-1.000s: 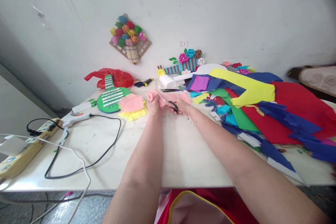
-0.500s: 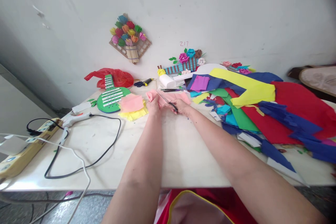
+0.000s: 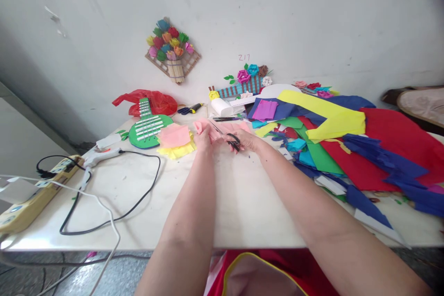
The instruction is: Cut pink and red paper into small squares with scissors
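Note:
Pink crepe paper is pinched in my left hand, part of it spreading to the right behind the hands. My right hand grips a pair of black-handled scissors, its fingers through the loops. The blades point up and left along the pink paper, near my left fingers. Just left of my left hand lie a stack of pink sheets and yellow sheets. Beyond these is a green guitar-shaped craft piece with white strips across it.
Colored paper scraps and a large red sheet cover the right side. A glue gun with a looping black cord and a power strip lie left. Pliers and a white roll sit at the back.
My right hand has shifted slightly right, and the scissors' handles have spread apart, opening the blades. My left hand stays in place on the pink paper.

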Demonstrator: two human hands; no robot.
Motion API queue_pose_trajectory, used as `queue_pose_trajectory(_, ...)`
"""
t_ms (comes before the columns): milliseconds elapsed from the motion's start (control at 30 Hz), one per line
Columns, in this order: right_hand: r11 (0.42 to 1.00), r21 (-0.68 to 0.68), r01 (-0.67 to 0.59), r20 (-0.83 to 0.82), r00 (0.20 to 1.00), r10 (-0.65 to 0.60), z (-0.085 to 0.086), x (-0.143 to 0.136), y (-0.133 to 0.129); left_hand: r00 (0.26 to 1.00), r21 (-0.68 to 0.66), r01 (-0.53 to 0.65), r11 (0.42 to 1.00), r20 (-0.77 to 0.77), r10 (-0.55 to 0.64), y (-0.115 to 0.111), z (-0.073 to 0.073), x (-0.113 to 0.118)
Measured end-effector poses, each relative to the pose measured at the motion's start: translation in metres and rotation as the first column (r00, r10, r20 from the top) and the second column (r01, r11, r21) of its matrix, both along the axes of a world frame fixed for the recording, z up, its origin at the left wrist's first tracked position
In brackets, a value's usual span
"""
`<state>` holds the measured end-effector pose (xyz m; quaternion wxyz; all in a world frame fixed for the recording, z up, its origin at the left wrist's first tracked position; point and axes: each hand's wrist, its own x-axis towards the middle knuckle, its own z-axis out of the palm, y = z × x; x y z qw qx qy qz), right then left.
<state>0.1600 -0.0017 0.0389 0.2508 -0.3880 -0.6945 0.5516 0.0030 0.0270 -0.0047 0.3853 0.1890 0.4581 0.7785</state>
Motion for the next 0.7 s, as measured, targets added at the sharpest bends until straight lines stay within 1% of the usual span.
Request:
queue_pose_trajectory(67, 1.000, 0.003, -0.011, 0.025, 1.000, 0.011, 0.008, 0.006, -0.003, 1.000, -0.010, 0.019, 1.000, 0.008, -0.019, -0.003, 0.002, 0.001)
queue_pose_trajectory(167, 0.999, 0.027, -0.047, 0.047, 0.998, 0.046, 0.016, 0.014, -0.004, 0.999, 0.023, 0.043, 0.999, 0.006, -0.044, -0.007, 0.005, 0.003)
queue_pose_trajectory(267, 0.996, 0.044, -0.080, 0.070, 0.995, 0.077, 0.020, 0.019, -0.003, 0.999, 0.053, 0.046, 0.998, -0.011, -0.045, -0.010, 0.005, 0.003)
queue_pose_trajectory(367, 0.995, 0.045, -0.088, 0.071, 0.994, 0.085, 0.021, 0.021, -0.001, 0.998, 0.039, 0.055, 0.998, -0.017, -0.055, -0.011, 0.005, 0.003)
queue_pose_trajectory(467, 0.996, 0.025, -0.085, 0.074, 0.994, 0.083, 0.020, 0.020, 0.002, 0.998, 0.026, 0.054, 0.998, -0.013, -0.054, -0.011, 0.006, 0.004)
queue_pose_trajectory(567, 0.995, 0.009, -0.102, 0.099, 0.990, 0.100, 0.021, 0.016, 0.005, 0.998, 0.036, 0.048, 0.998, 0.032, -0.049, -0.011, 0.009, 0.005)
queue_pose_trajectory(700, 0.989, 0.038, -0.142, 0.136, 0.981, 0.135, 0.030, 0.009, 0.007, 0.996, 0.030, 0.026, 0.999, 0.087, -0.028, -0.011, 0.013, 0.006)
